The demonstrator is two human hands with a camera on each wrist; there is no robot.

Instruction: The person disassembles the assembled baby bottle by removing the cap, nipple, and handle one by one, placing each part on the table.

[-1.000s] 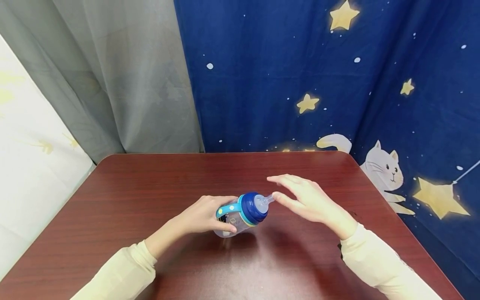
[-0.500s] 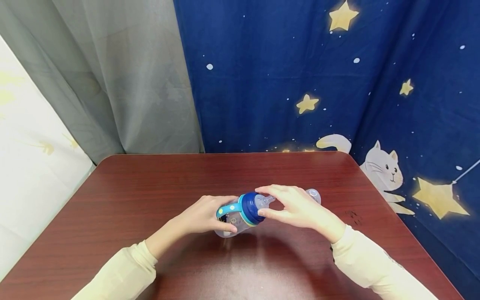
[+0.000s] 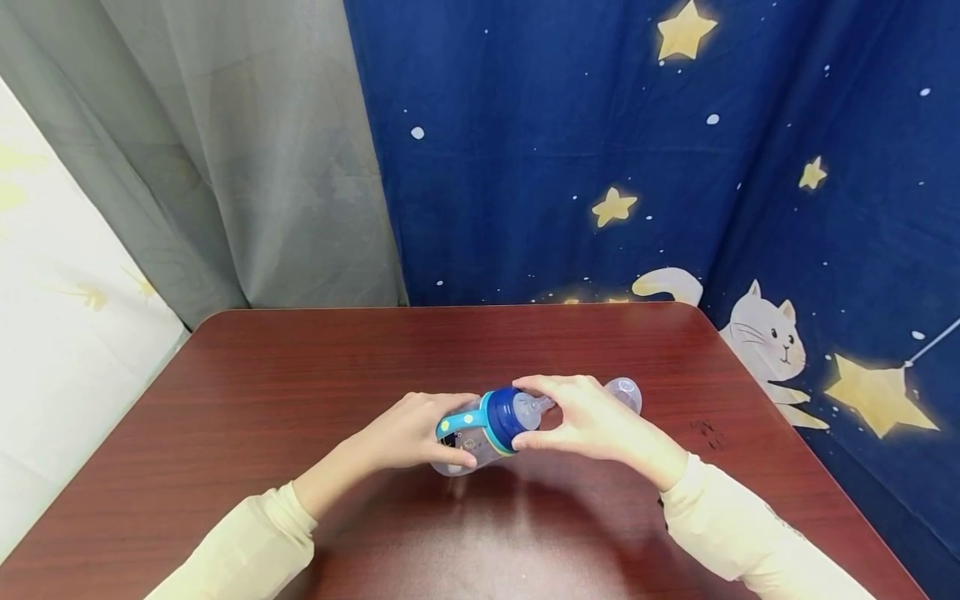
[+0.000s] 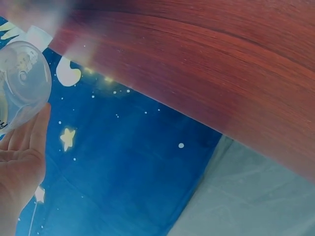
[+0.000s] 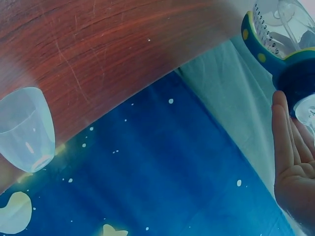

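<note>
A clear baby bottle (image 3: pixel 470 440) with a light-blue spotted handle is tilted over the table, its teat (image 3: pixel 529 407) pointing right. My left hand (image 3: pixel 408 429) grips the bottle's body from the left, thumb in front. In the left wrist view the bottle's transparent base (image 4: pixel 24 73) rests against the fingers. Around the dark-blue collar (image 3: pixel 504 417), my right hand (image 3: pixel 592 417) holds from the right, thumb on the near side and fingers on the far side. Its palm faces the teat. In the right wrist view the fingertips meet the collar (image 5: pixel 295 78).
Behind my right hand a clear domed cap (image 3: pixel 626 393) stands on the reddish-brown table (image 3: pixel 337 350). Dark marks (image 3: pixel 707 433) show on the tabletop to the right. A grey curtain (image 3: pixel 300 167) and a blue starry curtain (image 3: pixel 525 167) hang past the far edge.
My right hand has moved left from the teat's tip onto the collar, uncovering the clear cap behind it. The left hand and bottle have shifted very slightly right.
</note>
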